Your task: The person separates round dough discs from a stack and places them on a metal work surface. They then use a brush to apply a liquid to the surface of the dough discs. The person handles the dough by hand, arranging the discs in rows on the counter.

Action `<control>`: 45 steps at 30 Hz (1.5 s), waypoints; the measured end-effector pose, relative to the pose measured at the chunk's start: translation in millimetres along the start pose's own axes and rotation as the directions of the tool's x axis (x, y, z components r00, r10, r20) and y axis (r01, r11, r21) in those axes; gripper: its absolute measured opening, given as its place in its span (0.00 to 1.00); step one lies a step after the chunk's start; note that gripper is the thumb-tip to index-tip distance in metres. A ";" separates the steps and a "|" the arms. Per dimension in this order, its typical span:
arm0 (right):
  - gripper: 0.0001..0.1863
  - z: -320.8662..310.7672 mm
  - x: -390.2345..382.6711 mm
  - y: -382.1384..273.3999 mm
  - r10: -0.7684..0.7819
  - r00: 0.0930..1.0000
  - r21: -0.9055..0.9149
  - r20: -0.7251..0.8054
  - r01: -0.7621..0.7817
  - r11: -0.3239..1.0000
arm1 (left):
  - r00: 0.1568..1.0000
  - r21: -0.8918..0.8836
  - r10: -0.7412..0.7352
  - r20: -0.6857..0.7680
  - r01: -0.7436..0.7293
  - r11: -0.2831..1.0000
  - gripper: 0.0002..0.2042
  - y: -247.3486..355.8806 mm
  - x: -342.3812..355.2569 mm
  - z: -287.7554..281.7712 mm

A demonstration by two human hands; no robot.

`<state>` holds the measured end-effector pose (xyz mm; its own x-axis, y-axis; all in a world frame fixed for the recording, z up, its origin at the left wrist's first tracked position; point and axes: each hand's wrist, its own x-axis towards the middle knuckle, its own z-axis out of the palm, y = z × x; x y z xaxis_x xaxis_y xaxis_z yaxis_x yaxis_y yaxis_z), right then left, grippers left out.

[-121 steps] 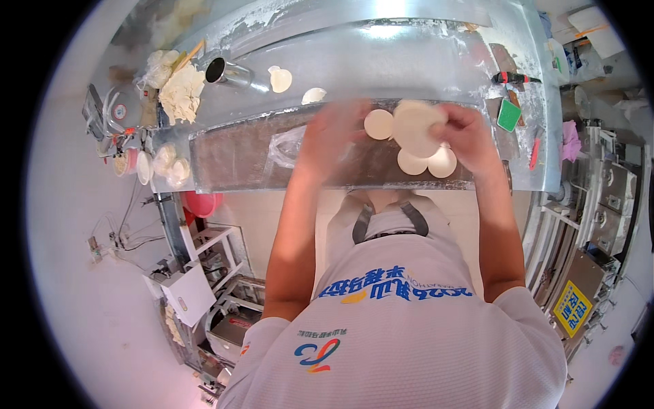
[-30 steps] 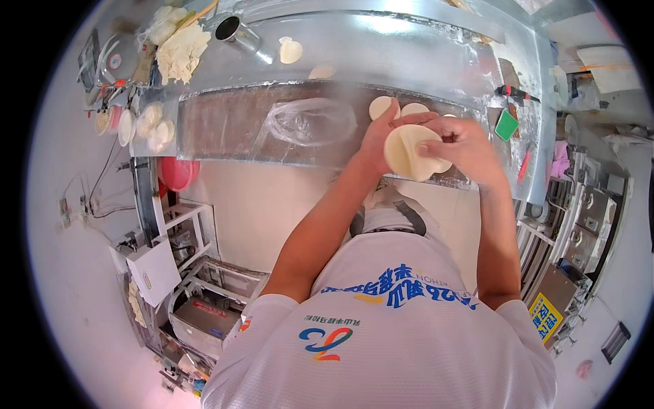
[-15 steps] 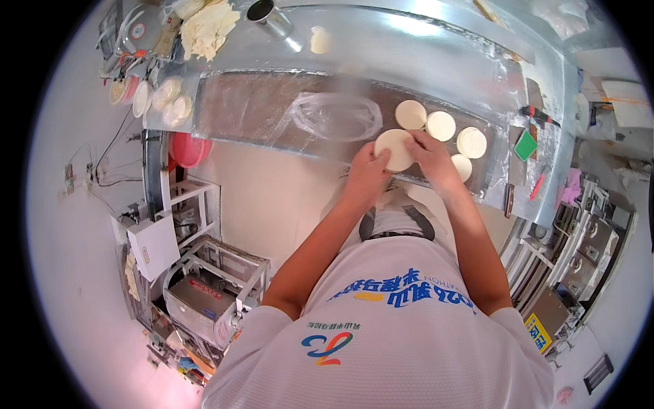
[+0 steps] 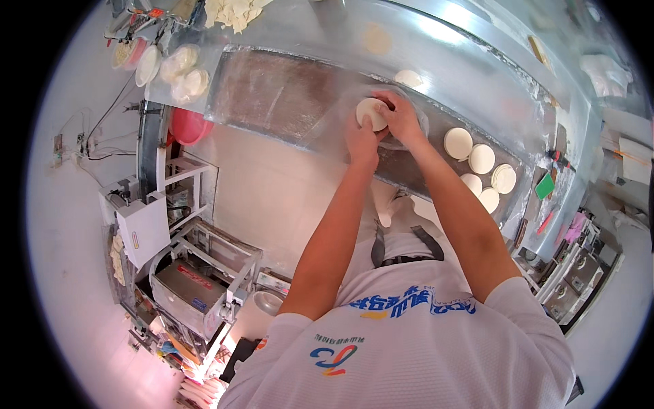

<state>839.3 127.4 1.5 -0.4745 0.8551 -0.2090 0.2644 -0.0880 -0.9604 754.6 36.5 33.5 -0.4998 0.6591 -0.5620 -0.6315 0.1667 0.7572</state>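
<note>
1. Clock directions run from the held disc [image 4: 369, 112], with 12 at the top of view; it is over the brown board [image 4: 272, 88] on the counter [image 4: 320, 42].
2. Left hand [image 4: 362, 138]: pinching the held disc, thumb on its face.
3. Right hand [image 4: 404, 123]: pinching the disc's 3 o'clock edge, thumb against it; some fingertips are hidden.
4. A clear bag [image 4: 422, 124] lies beneath the hands, blurred.
5. Toward 4 o'clock, discs [image 4: 481, 158] sit in five spots on the board; farther out are a green block [image 4: 545, 186] and a red tool [image 4: 545, 223].
6. At 1 to 2 o'clock, a lone disc [image 4: 409, 78].
7. At 10 o'clock, dough [image 4: 235, 12]; at 9, a pink basin [image 4: 189, 127].
</note>
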 end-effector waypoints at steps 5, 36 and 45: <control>0.19 14.2 10.1 10.3 0.071 0.978 -0.020 -0.198 -0.076 0.997 | 0.999 0.263 0.016 -0.039 -0.005 0.965 0.24 1.5 6.8 -6.2; 0.06 -185.0 -239.9 79.2 -0.186 0.896 -0.742 -0.404 -0.202 0.640 | 0.774 0.310 -0.592 0.225 0.519 0.797 0.12 -175.7 -157.6 -13.5; 0.07 -125.1 -263.9 66.2 -0.048 0.976 -0.653 -0.213 -0.106 0.750 | 0.902 0.210 -0.414 0.120 0.384 0.899 0.15 -165.6 -180.1 4.4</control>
<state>1086.9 -40.1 16.1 -0.2970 0.9475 -0.1185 0.7967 0.1775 -0.5777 951.8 -106.5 10.8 -0.1184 0.6141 -0.7803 -0.6352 0.5572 0.5348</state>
